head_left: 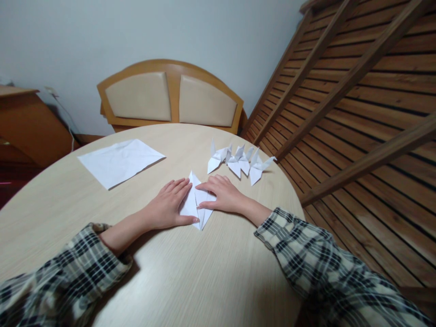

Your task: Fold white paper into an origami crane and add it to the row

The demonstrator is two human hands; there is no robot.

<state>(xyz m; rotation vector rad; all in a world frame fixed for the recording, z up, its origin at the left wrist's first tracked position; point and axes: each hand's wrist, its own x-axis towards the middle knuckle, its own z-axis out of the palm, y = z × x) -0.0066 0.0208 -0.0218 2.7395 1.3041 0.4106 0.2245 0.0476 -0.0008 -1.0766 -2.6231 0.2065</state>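
A white sheet of paper folded into a small diamond point(201, 196) lies on the round table, its points facing away from me and towards me. My left hand point(170, 203) rests flat over its left side, fingers stretched out and the thumb near the lower point. From the right, my right hand point(223, 194) touches the same paper, thumb and index finger spread apart on its surface. Creases and flap edges run down the middle between both hands. The hands partly hide the paper's side corners.
Several folded paper cranes point(235, 161) stand grouped beyond my right hand. White paper sheets point(121, 162) lie at the back left of the pale table point(190, 281). A wooden headboard point(175, 91) is behind the table, and a slatted wooden frame point(357, 118) leans on the right.
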